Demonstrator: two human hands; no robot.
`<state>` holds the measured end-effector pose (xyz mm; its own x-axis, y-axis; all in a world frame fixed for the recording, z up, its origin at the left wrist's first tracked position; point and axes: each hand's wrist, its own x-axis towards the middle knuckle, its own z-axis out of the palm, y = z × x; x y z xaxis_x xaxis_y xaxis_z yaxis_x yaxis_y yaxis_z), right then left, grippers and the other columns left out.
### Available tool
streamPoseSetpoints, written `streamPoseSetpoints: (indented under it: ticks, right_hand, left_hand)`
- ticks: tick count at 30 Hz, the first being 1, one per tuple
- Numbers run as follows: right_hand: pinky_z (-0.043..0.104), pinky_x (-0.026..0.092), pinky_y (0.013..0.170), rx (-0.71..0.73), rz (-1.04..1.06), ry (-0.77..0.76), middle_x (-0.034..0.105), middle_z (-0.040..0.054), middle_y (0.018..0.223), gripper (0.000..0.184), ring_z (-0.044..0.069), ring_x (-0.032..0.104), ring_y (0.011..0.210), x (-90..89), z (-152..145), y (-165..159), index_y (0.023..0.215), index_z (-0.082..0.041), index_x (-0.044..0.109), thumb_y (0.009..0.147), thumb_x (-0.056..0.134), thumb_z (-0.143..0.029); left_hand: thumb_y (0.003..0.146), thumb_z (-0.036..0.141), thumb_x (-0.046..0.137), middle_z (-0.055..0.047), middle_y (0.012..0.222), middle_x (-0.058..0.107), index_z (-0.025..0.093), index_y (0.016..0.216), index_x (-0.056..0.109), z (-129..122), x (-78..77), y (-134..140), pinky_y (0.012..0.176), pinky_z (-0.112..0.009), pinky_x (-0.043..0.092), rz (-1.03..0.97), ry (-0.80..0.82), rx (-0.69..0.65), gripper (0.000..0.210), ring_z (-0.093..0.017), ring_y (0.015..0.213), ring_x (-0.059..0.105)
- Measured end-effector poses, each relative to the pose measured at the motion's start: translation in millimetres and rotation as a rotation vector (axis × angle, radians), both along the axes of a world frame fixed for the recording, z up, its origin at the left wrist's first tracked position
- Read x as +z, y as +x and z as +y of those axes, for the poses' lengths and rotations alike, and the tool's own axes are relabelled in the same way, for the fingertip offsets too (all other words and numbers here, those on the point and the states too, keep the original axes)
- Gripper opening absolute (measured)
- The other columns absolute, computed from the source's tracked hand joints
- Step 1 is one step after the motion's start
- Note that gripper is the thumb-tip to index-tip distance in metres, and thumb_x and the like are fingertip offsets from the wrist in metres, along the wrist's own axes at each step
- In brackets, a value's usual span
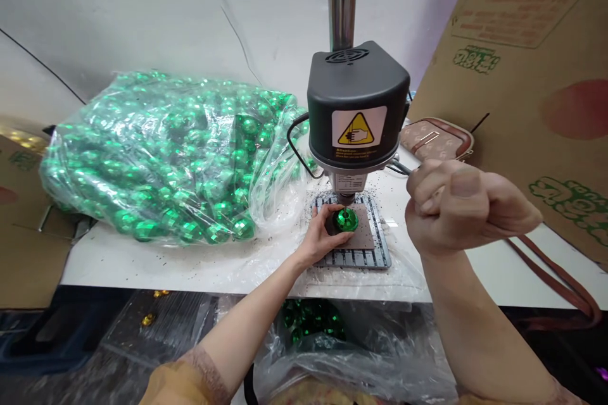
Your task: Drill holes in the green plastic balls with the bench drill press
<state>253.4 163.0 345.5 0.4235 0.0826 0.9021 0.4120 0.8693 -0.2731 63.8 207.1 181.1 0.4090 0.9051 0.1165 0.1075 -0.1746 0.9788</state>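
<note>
Because the ball (346,220) sits right under the chuck (346,198), the head view shows your left hand (320,234) coming in from the side, forefinger at the far edge and thumb at the near one. Those fingers are parted only by the ball's width and have hold of it, likely because a round thing would roll on the flat board (365,235). That board lies on the slotted base (382,254), probably to shield the metal. Your right hand (451,202) is curled into a fist, raised beside the press (358,104), where the lever (398,167) runs in behind your fingers; you seem to grip it, though its end is hidden. With the big bag (280,193) of green balls on the table (166,269) to your left, and another bag (361,361) below the near edge, also with green balls, both appear placed for easy reach.
</note>
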Motion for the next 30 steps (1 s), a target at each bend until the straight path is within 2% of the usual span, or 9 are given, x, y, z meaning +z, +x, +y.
streamPoseSetpoints:
  ticks: [3,7,12,18,23,30]
  right_hand:
    - [0.028,0.026,0.045,0.013,-0.052,0.051,0.033,-0.0086,0.058,0.051,0.004,0.031,0.044,0.7,1.6,1.1,0.071,-0.021,0.039,0.114,0.067,-0.03]
    - [0.029,0.025,0.045,0.039,-0.122,0.092,0.03,-0.0088,0.06,0.049,0.005,0.032,0.043,-3.9,2.4,3.6,0.075,-0.022,0.032,0.112,0.064,-0.021]
    - [0.031,0.025,0.047,0.07,-0.132,0.092,0.033,-0.0088,0.061,0.044,0.006,0.031,0.045,-11.6,0.7,6.0,0.076,-0.023,0.036,0.11,0.063,-0.022]
    - [0.03,0.026,0.045,0.056,-0.15,0.112,0.032,-0.0093,0.06,0.044,0.006,0.03,0.042,-8.8,-0.5,4.5,0.075,-0.023,0.035,0.106,0.066,-0.016]
    - [0.031,0.024,0.043,0.035,-0.185,0.119,0.032,-0.0087,0.06,0.048,0.005,0.031,0.041,-7.7,-0.6,3.8,0.073,-0.022,0.029,0.107,0.062,-0.014]
    - [0.03,0.026,0.046,0.055,-0.209,0.155,0.034,-0.0076,0.059,0.048,0.005,0.034,0.043,-17.9,0.5,6.3,0.072,-0.022,0.029,0.106,0.061,-0.013]
  left_hand:
    - [0.077,0.049,0.114,-0.008,0.129,0.086,0.027,0.128,0.076,1.2,-4.5,-0.1,0.143,-0.069,0.043,-0.005,0.018,-0.006,0.067,-0.039,0.138,0.079]
    - [0.077,0.05,0.113,-0.008,0.128,0.086,0.027,0.128,0.076,1.6,-7.9,-0.4,0.143,-0.069,0.043,-0.013,0.037,-0.007,0.067,-0.038,0.138,0.08]
    - [0.077,0.047,0.114,-0.008,0.129,0.086,0.028,0.128,0.076,1.1,-9.3,-0.2,0.141,-0.069,0.045,-0.028,0.026,-0.006,0.066,-0.038,0.137,0.079]
    - [0.077,0.044,0.114,-0.008,0.127,0.084,0.028,0.126,0.076,-0.1,-6.5,1.3,0.14,-0.067,0.046,-0.036,0.011,0.004,0.064,-0.038,0.137,0.079]
    - [0.076,0.039,0.115,-0.007,0.126,0.084,0.029,0.125,0.076,-0.8,-3.6,1.8,0.14,-0.067,0.047,-0.031,-0.005,0.012,0.063,-0.038,0.14,0.078]
    - [0.078,0.043,0.114,-0.008,0.126,0.084,0.027,0.127,0.076,0.5,-5.9,1.2,0.141,-0.068,0.045,-0.017,0.019,0.001,0.064,-0.039,0.139,0.078]
